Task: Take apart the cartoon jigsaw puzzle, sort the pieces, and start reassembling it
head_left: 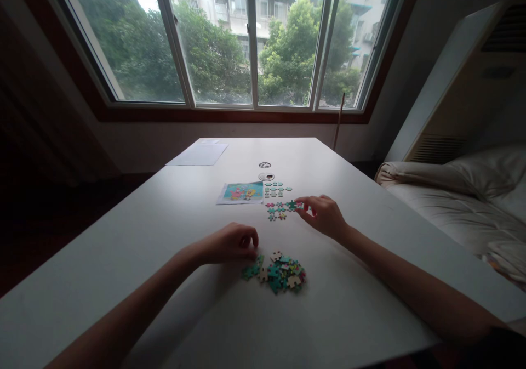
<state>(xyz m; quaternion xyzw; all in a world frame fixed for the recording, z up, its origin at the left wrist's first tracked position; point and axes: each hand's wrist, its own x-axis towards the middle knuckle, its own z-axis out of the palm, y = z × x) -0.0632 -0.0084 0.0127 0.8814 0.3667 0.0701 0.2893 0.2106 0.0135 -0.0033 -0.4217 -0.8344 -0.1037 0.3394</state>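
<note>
White tabletop [164, 237] stretches toward a broad window [283, 54]. The right hand [326, 215] pinches a green puzzle piece [291, 205] at the laid-out rows [274, 189]; left of that grip lies a picture sheet [242, 192]. Nearer the body, the left hand [232, 243] curls loosely (whether around anything, I cannot tell), the puzzle pile [283, 273] just beside it.

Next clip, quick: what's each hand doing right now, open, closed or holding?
Left hand: curled by the puzzle pile; whether its grip holds anything cannot be told.
Right hand: closed, pinching a green puzzle piece.
</note>
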